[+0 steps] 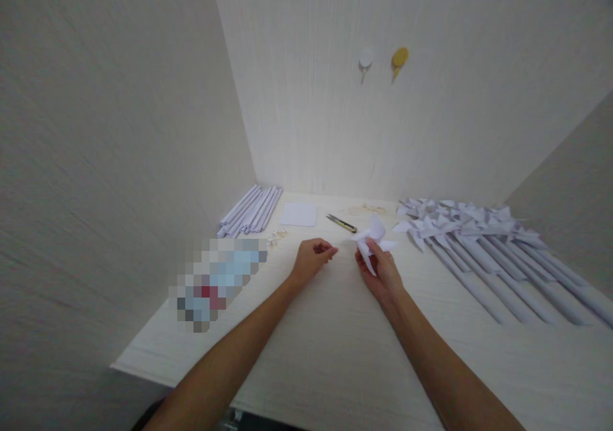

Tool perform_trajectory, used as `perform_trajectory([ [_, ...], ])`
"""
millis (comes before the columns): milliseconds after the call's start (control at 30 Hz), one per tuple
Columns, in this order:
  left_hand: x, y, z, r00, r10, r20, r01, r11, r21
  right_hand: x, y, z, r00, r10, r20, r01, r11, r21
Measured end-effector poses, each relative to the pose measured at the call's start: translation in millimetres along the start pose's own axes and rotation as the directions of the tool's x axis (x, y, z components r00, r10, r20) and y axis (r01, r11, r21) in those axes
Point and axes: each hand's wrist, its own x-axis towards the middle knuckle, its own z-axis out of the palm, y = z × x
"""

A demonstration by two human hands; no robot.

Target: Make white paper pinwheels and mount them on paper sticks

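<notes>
Pale tabletop [335, 354]: right hand [380, 274] fingers pinch a paper pinwheel [372, 234]; left hand [311, 258] curled shut beside it.

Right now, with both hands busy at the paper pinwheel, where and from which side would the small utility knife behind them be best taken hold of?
Probably by its yellowish handle, the end of the utility knife nearer the right hand. It lies flat and slanted on the table, darker tip toward the white paper square. Coming from above, fingers across the narrow body, suits its thin shape. The paper pinwheel lies close beside that end, so approach from the near side.

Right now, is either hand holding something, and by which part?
The right hand holds a white paper pinwheel head by its lower edge. The left hand is closed; its contents cannot be told.
</notes>
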Motion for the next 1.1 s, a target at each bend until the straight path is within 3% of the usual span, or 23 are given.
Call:
perform_trajectory([
  [100, 15.7, 1.6, -1.4, 0.991, 0.011, -0.131, 0.009, 0.988, 0.155, -0.7, -0.2, 0.2, 1.0, 0.001, 0.028, -0.001, 1.0, -0.022],
  [267, 60.1, 3.2, -15.9, 0.969, 0.037, -0.243, 0.045, 0.945, 0.323, -1.8, -1.5, 0.3, 0.999, 0.017, 0.036, -0.018, 0.999, 0.031],
  [433, 94.8, 12.9, -66.8, 0.947, 0.09, -0.309, 0.114, 0.805, 0.583, 0.2, -2.1, -0.9, 0.999, 0.031, 0.027, -0.032, 0.998, 0.044],
  [567, 103.5, 24.0, -115.8, 0.939, 0.107, -0.328, 0.193, 0.625, 0.756, 1.9, -2.5, -0.3, 0.996, 0.018, 0.083, -0.018, 1.0, -0.007],
  [700, 106.4, 21.3, -146.1, 0.948, 0.042, -0.315, 0.259, 0.472, 0.843, 2.3, -3.1, 1.6, 0.997, 0.042, 0.061, -0.043, 0.999, 0.015],
  [900, 111.8, 5.8, -153.5, 0.971, -0.01, -0.238, 0.225, 0.369, 0.902, 4.8, -1.8, 1.6, 0.995, 0.082, 0.063, -0.084, 0.996, 0.036],
  [1100, 116.4, 2.6, -141.2, 0.978, -0.031, -0.207, 0.204, 0.373, 0.905, 7.2, 0.0, 1.2, 0.995, 0.076, 0.06, -0.077, 0.997, 0.013],
])
